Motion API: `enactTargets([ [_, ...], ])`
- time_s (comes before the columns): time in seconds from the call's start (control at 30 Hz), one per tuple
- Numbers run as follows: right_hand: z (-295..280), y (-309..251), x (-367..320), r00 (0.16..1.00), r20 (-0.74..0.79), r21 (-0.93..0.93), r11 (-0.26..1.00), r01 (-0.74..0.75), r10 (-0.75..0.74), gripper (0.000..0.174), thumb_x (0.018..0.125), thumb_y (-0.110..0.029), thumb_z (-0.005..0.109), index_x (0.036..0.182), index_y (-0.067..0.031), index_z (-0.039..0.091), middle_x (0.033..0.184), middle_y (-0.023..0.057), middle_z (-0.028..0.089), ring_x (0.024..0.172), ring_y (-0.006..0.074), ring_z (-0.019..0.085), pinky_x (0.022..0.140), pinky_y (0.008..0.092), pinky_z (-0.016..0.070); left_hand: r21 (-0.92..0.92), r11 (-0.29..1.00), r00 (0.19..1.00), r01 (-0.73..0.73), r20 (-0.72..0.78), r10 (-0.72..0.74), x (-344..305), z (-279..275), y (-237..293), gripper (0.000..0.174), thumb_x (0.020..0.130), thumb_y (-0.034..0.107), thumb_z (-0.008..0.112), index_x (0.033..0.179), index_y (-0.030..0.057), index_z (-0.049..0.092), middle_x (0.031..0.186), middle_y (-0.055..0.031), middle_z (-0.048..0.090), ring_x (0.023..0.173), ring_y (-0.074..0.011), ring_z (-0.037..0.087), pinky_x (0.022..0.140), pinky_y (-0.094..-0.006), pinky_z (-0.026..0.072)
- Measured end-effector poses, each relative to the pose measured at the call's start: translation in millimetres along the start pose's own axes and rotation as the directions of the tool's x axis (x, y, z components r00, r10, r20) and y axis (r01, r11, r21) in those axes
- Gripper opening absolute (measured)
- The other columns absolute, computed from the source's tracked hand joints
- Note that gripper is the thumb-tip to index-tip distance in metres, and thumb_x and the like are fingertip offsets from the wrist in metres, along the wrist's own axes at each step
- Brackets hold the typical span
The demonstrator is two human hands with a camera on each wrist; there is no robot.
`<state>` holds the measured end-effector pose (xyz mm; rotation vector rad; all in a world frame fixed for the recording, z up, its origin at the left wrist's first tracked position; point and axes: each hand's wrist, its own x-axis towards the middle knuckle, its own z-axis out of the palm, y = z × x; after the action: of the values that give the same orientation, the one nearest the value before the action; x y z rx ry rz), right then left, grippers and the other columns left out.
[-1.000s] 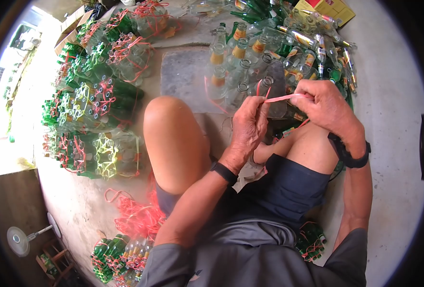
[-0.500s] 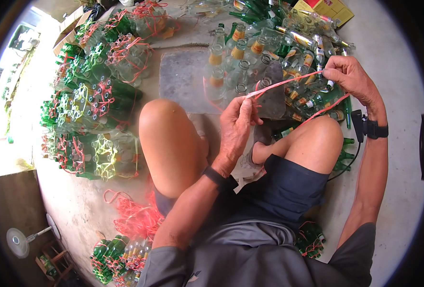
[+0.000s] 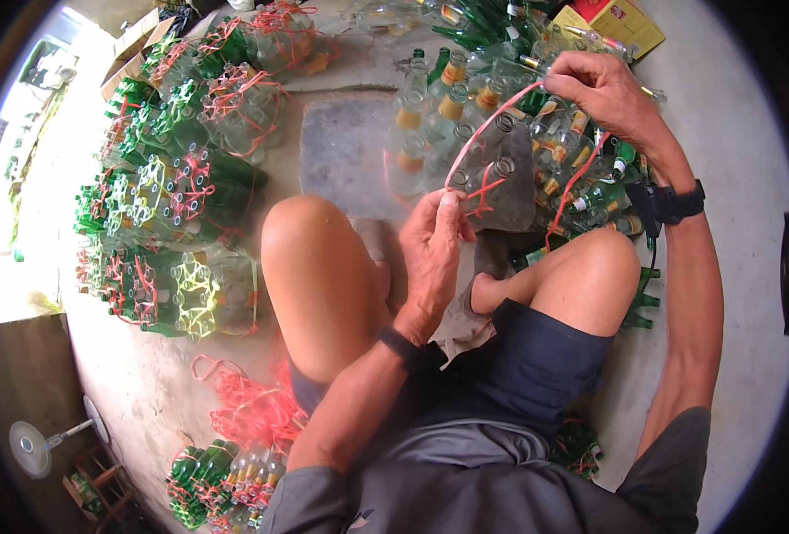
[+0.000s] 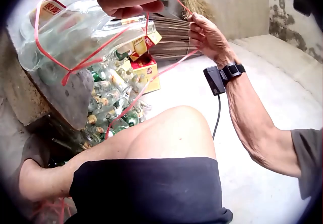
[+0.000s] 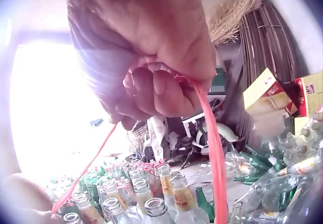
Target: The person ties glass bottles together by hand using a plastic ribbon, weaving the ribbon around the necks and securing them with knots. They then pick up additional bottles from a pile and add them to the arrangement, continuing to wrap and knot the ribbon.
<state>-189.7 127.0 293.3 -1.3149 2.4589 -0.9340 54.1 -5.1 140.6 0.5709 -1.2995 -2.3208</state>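
A pink plastic strip (image 3: 482, 133) arcs between the two hands. Thumb up, the left hand (image 3: 432, 245) pinches one end of the span in front of the standing bottles. Higher and to the right, the right hand (image 3: 604, 93) grips the strip with curled fingers; in the right wrist view a length of strip (image 5: 214, 153) hangs from that fist. Clear glass bottles (image 3: 452, 107), some with orange-yellow labels, stand grouped on a dark slab (image 3: 345, 147). Pink strip (image 4: 65, 72) also loops round this group, crossing at the near side in the left wrist view.
Loose bottles (image 3: 559, 133) lie heaped right of the slab, near a yellow box (image 3: 622, 27). Bundles of tied bottles (image 3: 176, 187) stand on the left. A tangle of pink strip (image 3: 252, 400) lies beside the person, and a fan (image 3: 31, 449) stands at lower left.
The hands were close together, then drew apart as the right hand moved right, pulling the strip taut. Now the right hand is higher and farther forward, and the strip bows.
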Motion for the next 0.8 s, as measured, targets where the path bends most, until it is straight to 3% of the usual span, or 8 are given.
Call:
enactTargets([
  [0.13,18.9,-16.1,25.7,0.995,0.081,-0.025,0.998,0.065,-0.063,0.021,0.1,-0.02,0.068,0.092,-0.0005,0.067,0.074,-0.0057,0.052,0.07,0.0036,0.047,0.06,0.0256,0.0401,-0.055,0.998,0.999,0.007,-0.032,-0.009,3.7,-6.0,-1.3,0.023,0.105,0.026,0.063,0.106,0.0053,0.071,0.08,0.0013,0.062,0.068,-0.01,0.057,0.063,-0.0252,0.044],
  [0.3,20.0,-8.6,43.2,0.98,0.198,-0.095,0.994,0.055,-0.035,0.024,0.098,-0.019,0.07,0.085,0.0003,0.065,0.069,-0.0047,0.05,0.065,0.0047,0.048,0.056,0.0273,0.0392,-0.172,0.985,0.998,0.006,-0.068,-0.018,8.0,-12.4,-6.3,0.02,0.104,0.024,0.064,0.102,0.004,0.07,0.079,-0.0005,0.062,0.066,-0.0112,0.055,0.063,-0.0268,0.0456],
  [0.4,7.1,12.8,43.2,0.978,0.203,-0.114,0.991,0.069,-0.045,0.034,0.094,-0.024,0.074,0.074,0.0002,0.06,0.06,-0.0066,0.042,0.058,0.005,0.039,0.052,0.0299,0.0324,-0.184,0.983,0.997,0.019,-0.074,-0.033,9.3,-13.4,-8.1,0.02,0.104,0.023,0.064,0.101,0.004,0.07,0.079,-0.0004,0.062,0.066,-0.0112,0.055,0.062,-0.027,0.0453],
  [0.47,-8.6,18.8,41.9,0.953,0.271,-0.2,0.977,-0.078,0.132,0.029,0.094,-0.019,0.073,0.075,-0.0008,0.063,0.064,-0.0066,0.047,0.062,0.0045,0.044,0.055,0.0272,0.0348,-0.193,0.981,0.996,0.021,-0.078,-0.036,9.5,-13.1,-7.5,0.02,0.105,0.023,0.064,0.101,0.004,0.069,0.079,-0.0003,0.061,0.066,-0.0112,0.054,0.062,-0.027,0.0451],
  [0.67,-46.4,35.1,41.4,0.952,0.252,-0.284,0.954,-0.099,0.174,0.031,0.092,-0.024,0.073,0.073,-0.0032,0.061,0.064,-0.0077,0.046,0.061,0.0037,0.041,0.054,0.0269,0.0325,-0.187,0.982,0.994,0.001,-0.109,-0.022,10.7,-13.0,-7.4,0.021,0.105,0.023,0.062,0.1,0.0038,0.068,0.079,0.0009,0.059,0.065,-0.0099,0.052,0.062,-0.0266,0.0431],
  [0.8,-43.9,31.9,50.5,0.965,0.221,-0.184,0.978,-0.1,0.14,0.03,0.095,-0.025,0.072,0.077,-0.0038,0.063,0.066,-0.0077,0.046,0.062,0.0038,0.041,0.056,0.0267,0.0328,-0.157,0.988,0.992,-0.008,-0.125,-0.012,9.1,-10.7,-5.3,0.021,0.106,0.023,0.062,0.101,0.0038,0.068,0.08,0.0017,0.059,0.065,-0.0093,0.051,0.062,-0.0263,0.0425],
])
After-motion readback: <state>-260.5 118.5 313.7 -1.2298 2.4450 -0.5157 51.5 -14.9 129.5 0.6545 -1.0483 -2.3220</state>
